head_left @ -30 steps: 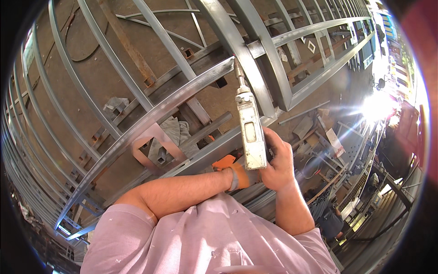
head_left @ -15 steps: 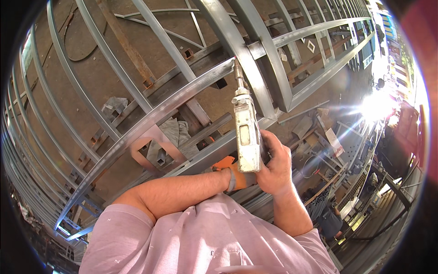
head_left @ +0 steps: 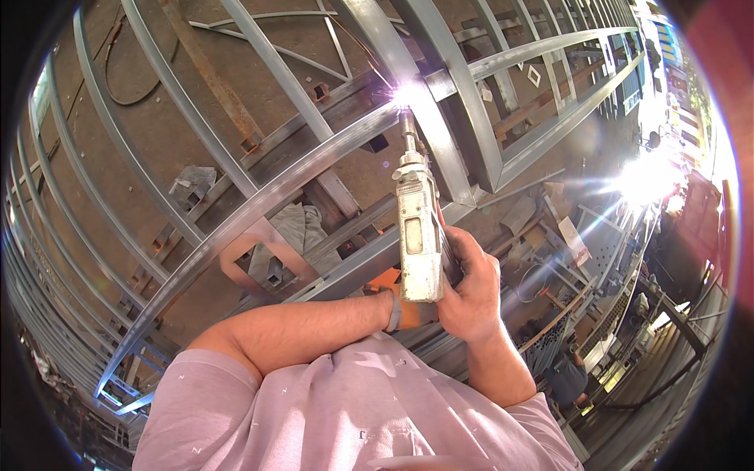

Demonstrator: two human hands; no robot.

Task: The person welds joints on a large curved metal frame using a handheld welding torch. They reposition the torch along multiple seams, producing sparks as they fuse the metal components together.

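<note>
My right hand is wrapped round the side of a worn white handheld welding gun. The gun's metal nozzle points away from me, its tip at the joint between a long steel rail and a wide square steel tube. A bright violet-white glow with sparks burns at that joint. My left forearm crosses in front of my body, and my left hand, in an orange glove with a grey cuff, sits beneath the rear of the gun. Its fingers are hidden behind the gun.
Evenly spaced steel bars run off the rail on the left. A second wide tube stands beside the joint. A grey cloth lies below the rail. Metal offcuts and boards clutter the ground at right, near a glaring light.
A bright arc with sparks has lit up at the nozzle tip. The gun and my right hand have shifted very slightly left and nearer to me.
</note>
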